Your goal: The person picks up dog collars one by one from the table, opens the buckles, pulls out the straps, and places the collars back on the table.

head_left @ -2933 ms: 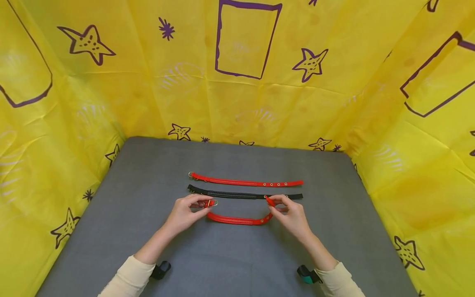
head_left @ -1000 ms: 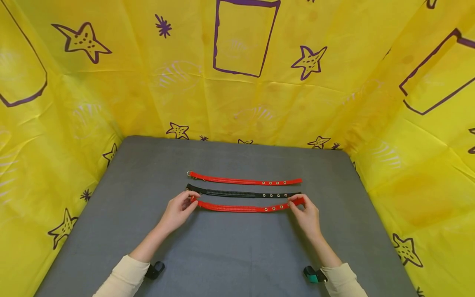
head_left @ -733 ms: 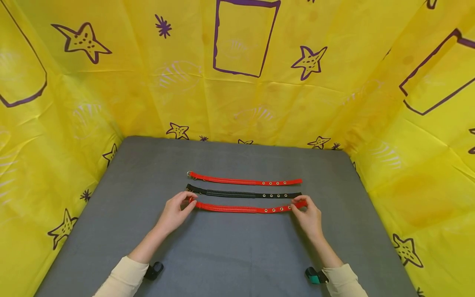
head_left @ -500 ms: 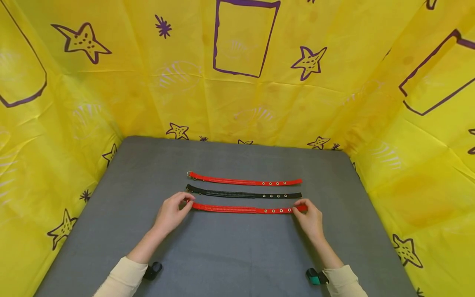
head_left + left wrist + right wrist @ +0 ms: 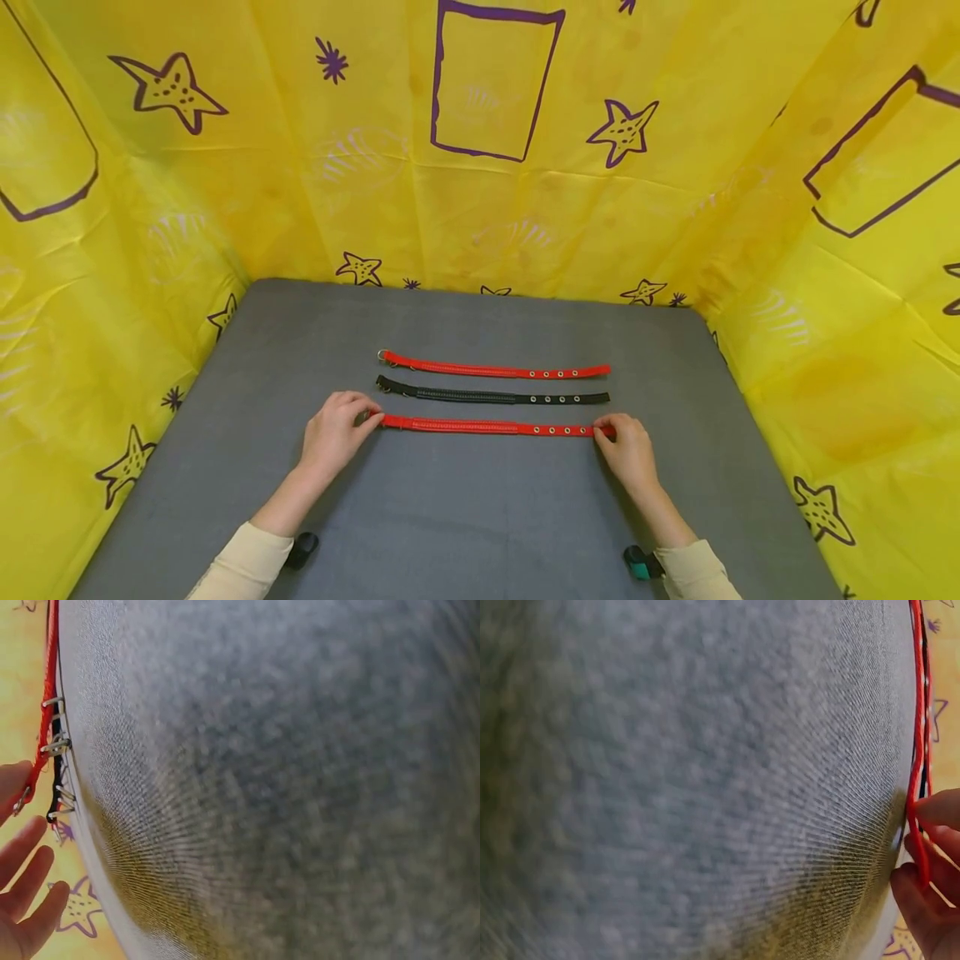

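A red dog collar [image 5: 465,426] is stretched straight from side to side nearest the person, its eyelets toward the right. My left hand [image 5: 335,432] pinches its buckle end, which the fingertips mostly cover. At the opposite end, my right hand [image 5: 628,451] pinches the plain tip between thumb and fingers. Just beyond lies a black dog collar [image 5: 465,396], parallel to it. Farther back is another red dog collar [image 5: 465,367], also laid straight. In the left wrist view metal rings show on the held collar [image 5: 49,697]; the right wrist view shows its tip among the fingers [image 5: 915,896].
Everything rests on a grey cloth-covered table [image 5: 480,517]. Yellow fabric walls [image 5: 300,200] with purple drawings rise at the back and both sides. Dark bands [image 5: 302,550] show by the cuffs.
The near red collar has gone from a slack curve to straight and come slightly toward the person. Both hands have spread outward with its ends. The other two collars stay put.
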Demonstrator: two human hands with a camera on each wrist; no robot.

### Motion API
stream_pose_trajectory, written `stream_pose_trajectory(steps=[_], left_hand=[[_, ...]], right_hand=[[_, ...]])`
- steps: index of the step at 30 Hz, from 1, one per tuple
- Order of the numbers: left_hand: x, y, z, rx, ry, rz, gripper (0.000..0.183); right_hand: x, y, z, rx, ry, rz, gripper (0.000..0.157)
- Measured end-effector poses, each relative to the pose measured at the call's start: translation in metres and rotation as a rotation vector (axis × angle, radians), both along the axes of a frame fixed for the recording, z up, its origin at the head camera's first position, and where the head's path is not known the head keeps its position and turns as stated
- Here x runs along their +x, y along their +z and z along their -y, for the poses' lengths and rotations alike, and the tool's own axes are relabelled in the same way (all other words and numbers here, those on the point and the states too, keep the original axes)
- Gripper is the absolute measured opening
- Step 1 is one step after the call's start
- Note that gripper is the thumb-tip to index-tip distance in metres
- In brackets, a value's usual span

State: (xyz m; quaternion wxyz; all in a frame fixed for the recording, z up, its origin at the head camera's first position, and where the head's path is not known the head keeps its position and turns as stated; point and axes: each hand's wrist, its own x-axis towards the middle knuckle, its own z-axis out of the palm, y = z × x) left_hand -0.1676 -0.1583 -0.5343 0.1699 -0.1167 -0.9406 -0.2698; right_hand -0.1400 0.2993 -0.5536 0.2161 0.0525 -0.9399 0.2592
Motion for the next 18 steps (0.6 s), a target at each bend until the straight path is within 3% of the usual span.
stream_pose_trajectory(steps=[7, 11, 18], left_hand=[[-0.002, -0.006, 0.006, -0.036, -0.011, 0.072, 0.008], [-0.001, -0.009, 0.006, -0.036, -0.029, 0.074, 0.009], [0.0, -0.003, 0.0, -0.014, -0.089, -0.018, 0.023]], right_hand=[[-0.004, 0.002, 0.0, 0.039, 0.006, 0.067, 0.01], [-0.002, 0.004, 0.0, 0.081, 0.011, 0.09, 0.01], [0.0, 0.014, 0.004, 0.196, 0.045, -0.036, 0.013]])
